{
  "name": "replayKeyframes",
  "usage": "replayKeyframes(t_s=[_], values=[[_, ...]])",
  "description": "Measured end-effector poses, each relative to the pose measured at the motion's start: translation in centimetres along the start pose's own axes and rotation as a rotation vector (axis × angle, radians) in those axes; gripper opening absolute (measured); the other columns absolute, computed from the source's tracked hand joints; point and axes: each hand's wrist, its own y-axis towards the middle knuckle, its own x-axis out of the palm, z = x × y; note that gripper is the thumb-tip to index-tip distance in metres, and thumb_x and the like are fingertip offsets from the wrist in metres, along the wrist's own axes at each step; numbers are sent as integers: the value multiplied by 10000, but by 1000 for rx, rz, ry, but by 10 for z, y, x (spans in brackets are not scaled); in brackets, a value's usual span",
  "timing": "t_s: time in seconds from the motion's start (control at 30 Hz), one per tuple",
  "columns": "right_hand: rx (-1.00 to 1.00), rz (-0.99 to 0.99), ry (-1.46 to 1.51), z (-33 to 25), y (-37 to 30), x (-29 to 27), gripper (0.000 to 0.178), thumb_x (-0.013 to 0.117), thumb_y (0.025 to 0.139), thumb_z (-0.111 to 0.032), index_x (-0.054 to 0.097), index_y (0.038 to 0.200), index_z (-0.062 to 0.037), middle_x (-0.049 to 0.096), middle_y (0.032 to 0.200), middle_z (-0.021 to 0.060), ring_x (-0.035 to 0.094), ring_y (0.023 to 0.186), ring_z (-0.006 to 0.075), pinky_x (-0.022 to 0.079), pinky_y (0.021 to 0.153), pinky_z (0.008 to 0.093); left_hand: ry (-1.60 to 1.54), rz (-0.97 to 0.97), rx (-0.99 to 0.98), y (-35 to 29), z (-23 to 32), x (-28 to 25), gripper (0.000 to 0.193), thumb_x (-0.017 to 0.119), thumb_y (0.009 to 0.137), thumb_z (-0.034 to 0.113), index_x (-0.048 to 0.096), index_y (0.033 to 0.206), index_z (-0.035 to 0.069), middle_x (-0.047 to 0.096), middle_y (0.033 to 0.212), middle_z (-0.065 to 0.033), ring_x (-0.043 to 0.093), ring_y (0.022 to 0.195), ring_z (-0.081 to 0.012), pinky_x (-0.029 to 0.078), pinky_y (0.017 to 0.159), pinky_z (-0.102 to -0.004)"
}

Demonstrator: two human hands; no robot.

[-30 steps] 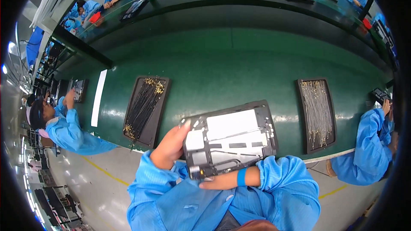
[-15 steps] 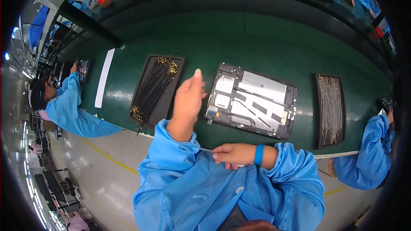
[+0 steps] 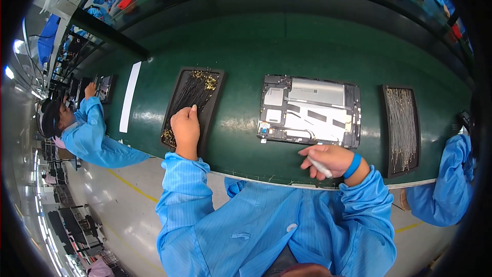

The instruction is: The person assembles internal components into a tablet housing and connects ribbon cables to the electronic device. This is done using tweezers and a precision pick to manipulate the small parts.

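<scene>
Opened tablet: The opened tablet (image 3: 310, 115) is lying flat on the green workbench (image 3: 241, 141), between 2 dark trays, and its silver battery (image 3: 318, 91) is facing upward.
Left hand: The left hand (image 3: 185, 127) is reaching into the left tray (image 3: 207, 132) and is lying over the black cables (image 3: 189, 94). Its fingers are curling, with the thumb pointing away from the body; I cannot tell if they are gripping any cable.
Right hand: The right hand (image 3: 330, 159), wearing a blue wristband (image 3: 353, 165), is staying just below the tablet's near edge. Its fingers are closing around a white slim tool (image 3: 320, 167), whose exact kind I cannot tell.
Fresh change: The left hand is no longer hovering between the left tray and the tablet; it is now working among the cables. The right hand is no longer resting near the jacket; it is now holding itself over the bench.
Meaning for the work: In my judgement, attention is passing from placing the tablet to picking a black cable.
Right tray: The grey cables (image 3: 401, 128) are lying untouched in the right tray (image 3: 416, 138).
</scene>
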Motion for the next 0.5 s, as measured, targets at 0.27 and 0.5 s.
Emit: replayKeyframes(t_s=[0.27, 0.5], values=[[-55, 107, 54, 0, -5, -4, 345, 491, 821, -293, 450, 1037, -26, 569, 715, 72, 554, 572, 147, 436, 426, 230, -55, 4, 266, -13, 47, -37, 167, 499, 783, 128, 540, 716, -18, 545, 699, -175, 504, 666, -346, 394, 607, -404], [-246, 188, -86, -27, 4, 41, 359, 516, 799, -316, 516, 971, -1, 528, 761, 30, 476, 594, 83, 401, 495, 198, -182, -11, 715, -41, 87, -52, 130, 584, 683, 8, 494, 777, 7, 538, 736, -117, 523, 697, -295, 425, 612, -363]])
